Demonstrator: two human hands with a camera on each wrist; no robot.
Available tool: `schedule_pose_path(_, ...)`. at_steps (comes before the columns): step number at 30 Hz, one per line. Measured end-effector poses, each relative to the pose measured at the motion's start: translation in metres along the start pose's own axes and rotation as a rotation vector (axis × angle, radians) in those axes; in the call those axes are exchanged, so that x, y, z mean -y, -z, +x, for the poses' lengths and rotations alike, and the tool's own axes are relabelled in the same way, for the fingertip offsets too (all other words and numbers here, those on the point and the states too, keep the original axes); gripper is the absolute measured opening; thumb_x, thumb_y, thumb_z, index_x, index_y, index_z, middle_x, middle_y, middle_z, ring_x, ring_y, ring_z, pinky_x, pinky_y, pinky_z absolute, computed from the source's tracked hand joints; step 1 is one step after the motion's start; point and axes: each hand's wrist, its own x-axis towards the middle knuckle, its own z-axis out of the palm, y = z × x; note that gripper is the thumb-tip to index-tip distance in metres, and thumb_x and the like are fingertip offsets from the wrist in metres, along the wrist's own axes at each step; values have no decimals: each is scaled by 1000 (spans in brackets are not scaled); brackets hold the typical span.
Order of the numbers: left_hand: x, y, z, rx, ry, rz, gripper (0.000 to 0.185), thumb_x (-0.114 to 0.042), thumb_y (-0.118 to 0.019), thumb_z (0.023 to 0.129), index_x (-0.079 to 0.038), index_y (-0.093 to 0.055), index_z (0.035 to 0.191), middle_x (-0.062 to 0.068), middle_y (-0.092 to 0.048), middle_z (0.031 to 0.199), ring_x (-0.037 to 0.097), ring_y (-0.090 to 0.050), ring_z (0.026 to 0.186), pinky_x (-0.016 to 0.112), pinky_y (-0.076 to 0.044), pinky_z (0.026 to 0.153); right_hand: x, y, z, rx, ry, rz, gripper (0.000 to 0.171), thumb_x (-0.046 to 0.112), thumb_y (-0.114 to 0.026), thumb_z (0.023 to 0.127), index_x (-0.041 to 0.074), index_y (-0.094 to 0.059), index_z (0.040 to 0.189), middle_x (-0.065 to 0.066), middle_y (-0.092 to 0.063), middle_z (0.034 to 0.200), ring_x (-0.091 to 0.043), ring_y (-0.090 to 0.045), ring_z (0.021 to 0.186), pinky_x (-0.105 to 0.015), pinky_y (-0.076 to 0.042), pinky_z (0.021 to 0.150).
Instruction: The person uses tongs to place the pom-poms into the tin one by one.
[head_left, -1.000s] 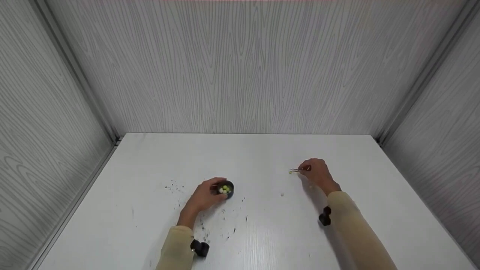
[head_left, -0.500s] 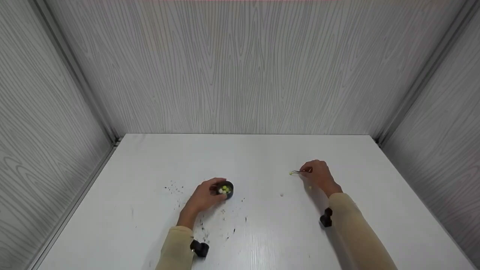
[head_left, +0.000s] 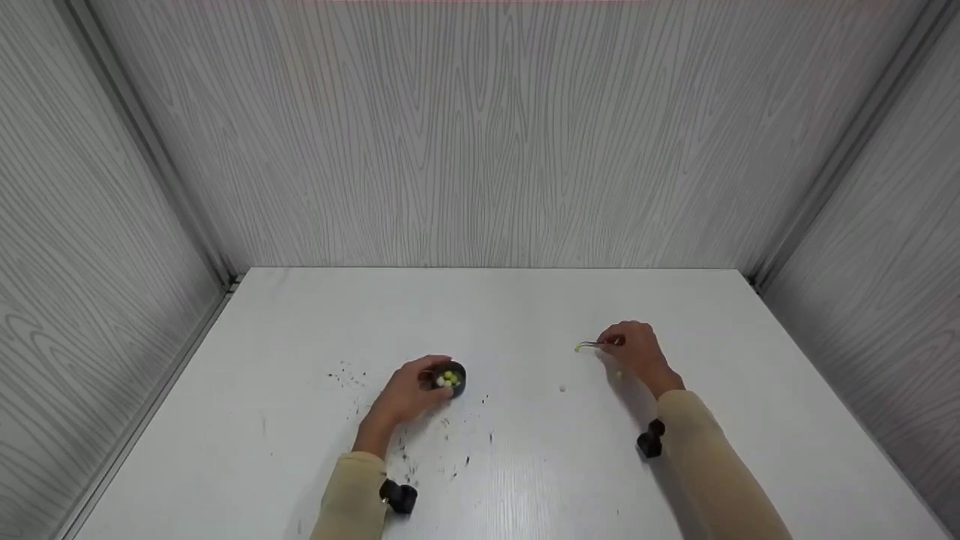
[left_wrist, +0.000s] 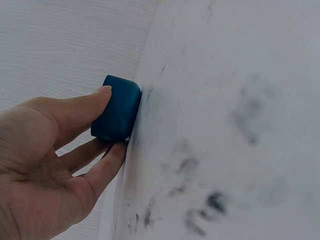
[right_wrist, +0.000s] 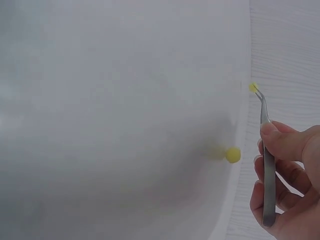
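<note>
In my head view, left hand (head_left: 409, 390) gripping a blue cup (left_wrist: 116, 110) at its three o'clock, right hand (head_left: 636, 351) pinching tweezers (right_wrist: 269, 185) pointing to nine, yellow ball (right_wrist: 252, 87) at their tips, loose yellow ball (head_left: 619, 373) newly visible at seven

Smooth metal tweezers (right_wrist: 269, 192) gleam softly on my remote feed, where I see a satin, plastic-looking blue cup (left_wrist: 117, 111), glossy white desk (head_left: 517, 480), matt cloth sleeves (head_left: 351, 491) and wood-grain walls (head_left: 480, 135).

A small booth (head_left: 480, 135), with grey wood-grain panels (head_left: 892, 247) walling in a white table (head_left: 495, 315)
</note>
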Motion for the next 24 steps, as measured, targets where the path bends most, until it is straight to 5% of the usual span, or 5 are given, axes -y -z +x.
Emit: schedule_pose_path(24, -5, 5, 3, 7, 19, 28, 54, -9, -75, 94, -9, -58, 145, 17, -61, 145, 37, -59, 133, 54, -47, 114, 34, 1, -13, -52, 126, 73, 11, -4, -78, 86, 4, -82, 92, -12, -76, 90, -27, -70, 86, -32, -56, 76)
